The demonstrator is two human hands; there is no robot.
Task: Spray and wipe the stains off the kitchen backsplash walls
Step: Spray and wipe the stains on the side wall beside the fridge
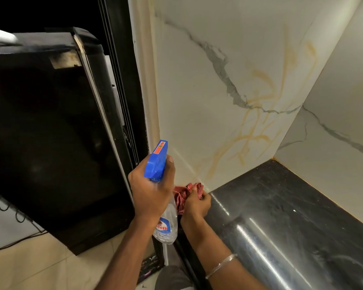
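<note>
**Two hands, a spray bottle and a cloth at a stained backsplash**

Two forearms reach in from the near edge, and the hands are close together but not touching. The right wrist wears a thin silver bracelet (221, 265). The left hand (151, 191) is wrapped around the neck of a clear spray bottle (168, 227). The bottle's blue trigger head (156, 160) rises above the fingers and points away toward the wall. Just to its right and a little lower, the right hand (196, 204) clutches a bunched red cloth (181, 194). The cloth is held at the near-left corner of a glossy black counter (281, 206), where the counter meets the wall.

Beyond the hands stands the backsplash wall (197, 91), pale and marble-patterned with grey veins. Yellow-orange stains (247, 137) streak across it, from just above the counter up toward the far right. A second pale wall (333, 143) meets it at a corner on the right and runs along the back of the counter. To the left, a large black appliance (50, 132) stands on a light tiled floor (40, 268).
</note>
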